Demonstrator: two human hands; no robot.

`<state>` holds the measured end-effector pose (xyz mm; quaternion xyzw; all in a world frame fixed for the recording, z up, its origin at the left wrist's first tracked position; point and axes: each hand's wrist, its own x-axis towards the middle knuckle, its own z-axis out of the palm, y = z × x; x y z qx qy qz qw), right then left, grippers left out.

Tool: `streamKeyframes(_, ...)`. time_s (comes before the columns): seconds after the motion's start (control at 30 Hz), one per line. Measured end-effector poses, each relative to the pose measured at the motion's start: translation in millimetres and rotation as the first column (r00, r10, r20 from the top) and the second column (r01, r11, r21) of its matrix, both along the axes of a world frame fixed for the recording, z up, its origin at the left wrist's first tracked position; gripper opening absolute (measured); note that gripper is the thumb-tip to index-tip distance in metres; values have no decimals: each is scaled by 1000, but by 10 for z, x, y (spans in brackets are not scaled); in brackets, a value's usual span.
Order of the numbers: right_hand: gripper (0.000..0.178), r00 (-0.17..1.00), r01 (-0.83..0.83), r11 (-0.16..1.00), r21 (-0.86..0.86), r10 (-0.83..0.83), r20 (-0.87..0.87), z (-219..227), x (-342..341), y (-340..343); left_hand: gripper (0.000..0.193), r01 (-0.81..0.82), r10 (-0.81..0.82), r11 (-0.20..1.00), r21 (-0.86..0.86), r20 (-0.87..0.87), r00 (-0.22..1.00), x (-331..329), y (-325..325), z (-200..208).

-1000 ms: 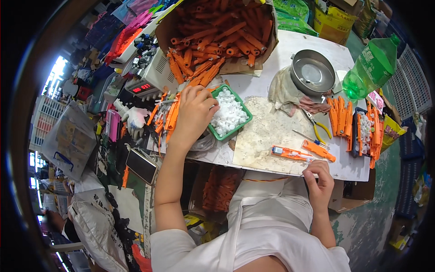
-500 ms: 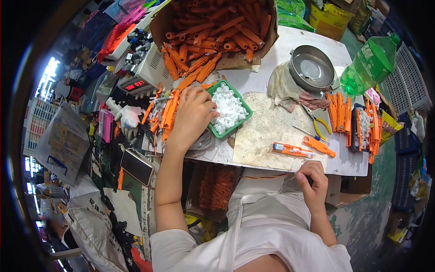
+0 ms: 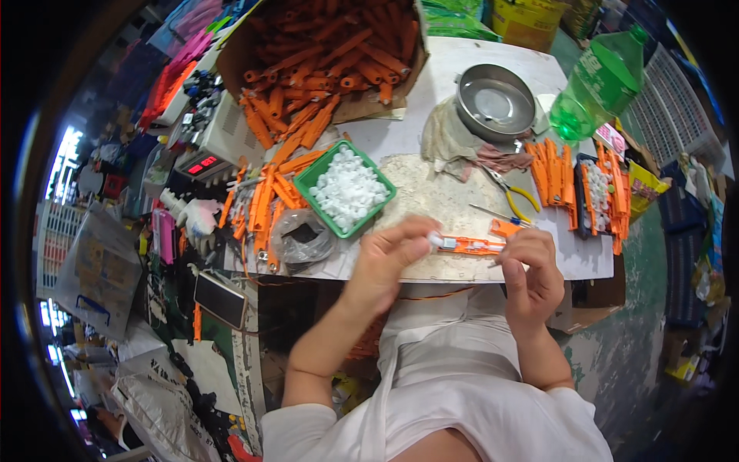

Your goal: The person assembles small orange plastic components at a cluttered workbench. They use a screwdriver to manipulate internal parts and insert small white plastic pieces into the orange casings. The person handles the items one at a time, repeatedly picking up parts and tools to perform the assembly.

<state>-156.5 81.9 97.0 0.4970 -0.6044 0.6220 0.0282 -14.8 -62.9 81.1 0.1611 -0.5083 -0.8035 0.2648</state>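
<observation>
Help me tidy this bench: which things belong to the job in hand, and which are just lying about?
Likely part of the job:
white piece in the left hand
orange assembly by the right hand
green basket of small white parts

Seemingly just lying about:
green bottle
phone
white glove

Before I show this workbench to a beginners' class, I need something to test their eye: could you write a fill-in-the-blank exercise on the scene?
1. The hand pinching a small white plastic piece is the person's ____ one.
2. The basket heaped with white plastic pieces is coloured ____.
3. The handles of the pliers are ____.
4. The cardboard box at the far side of the table is filled with plastic parts coloured ____.

Missing words: left; green; yellow; orange.
</observation>
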Motion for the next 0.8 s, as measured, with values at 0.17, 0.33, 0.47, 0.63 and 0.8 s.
streamKeyframes(0.17, 17, 965, 41, 994, -103, -66, -255, 87, -39, -124, 34, 274, -175, 850, 450, -251, 952, -237, 447, -39)
streamKeyframes(0.33, 17, 958, 90, 992, -93, -112, -266, 17, -60, -39, 34, 307, -200, 821, 481, -260, 945, -264, 539, -104)
streamKeyframes(0.47, 15, 958, 99, 990, -105, -123, -258, -9, -59, -22, 35, 263, -180, 822, 505, -208, 961, -271, 557, -93)
streamKeyframes(0.63, 17, 946, 117, 988, -98, -141, -293, -34, -67, -17, 35, 291, -178, 792, 536, -252, 951, -268, 558, -116)
streamKeyframes(0.8, 23, 874, 144, 986, -89, -169, -455, -40, -42, 33, 37, 289, -181, 788, 543, -243, 953, -252, 560, -95)
